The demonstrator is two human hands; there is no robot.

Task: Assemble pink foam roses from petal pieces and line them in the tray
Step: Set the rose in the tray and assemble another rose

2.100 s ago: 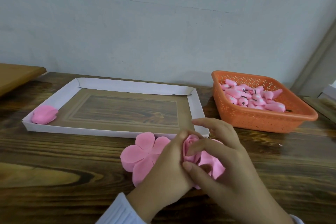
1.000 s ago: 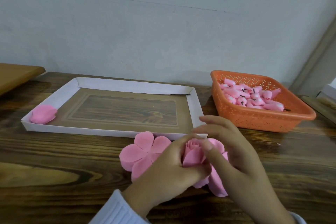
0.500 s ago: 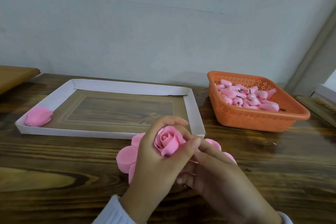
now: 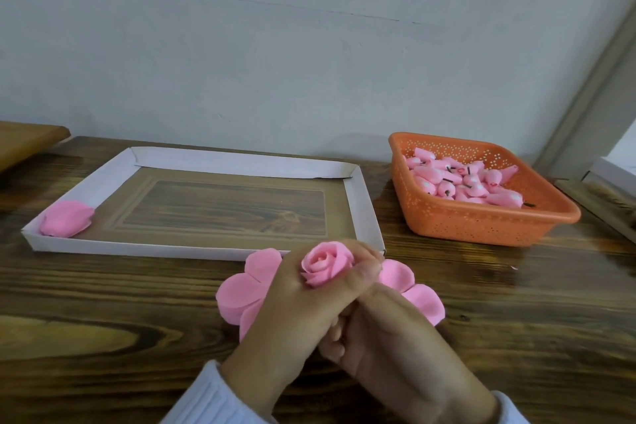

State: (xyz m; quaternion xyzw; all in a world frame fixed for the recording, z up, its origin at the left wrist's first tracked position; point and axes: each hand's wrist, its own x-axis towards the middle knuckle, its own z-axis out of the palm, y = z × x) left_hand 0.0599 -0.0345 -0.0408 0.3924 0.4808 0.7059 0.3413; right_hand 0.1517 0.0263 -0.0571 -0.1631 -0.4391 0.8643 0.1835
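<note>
Early days. One finished rose lies in the tray, in the near corner far left of the fingers and against the side wall, so the line is one long. The second rose is in the left hand. Its fingers and thumb are curled round the outer petals, bloom up, above the surface and just this side of the tray's front wall. It has a tight centre plus a few wraps. With loose petal sheets right under it, my guess is that an outer layer is not yet on. The right hand is tucked under the left with fingers curled toward the rose's base; whether they grip anything is hidden, cannot tell. Left to do: finish this rose, set it beside the first, repeat. Going by the stock on hand, most of the job is ahead. Counts: 1 tray; 2 roses, 1 placed and 1 in hand; 2 lots of petal pieces. The left pile is just left of the fingers, three lobes showing, with a thick edge that suggests several stacked sheets. The right pile is just right of the fingers, two lobes showing. Sheet count is unreadable in both. There is 1 orange basket beyond and right of the fingers, well apart. It holds pink buds with dark stems, roughly twenty, too heaped for an exact count.
</note>
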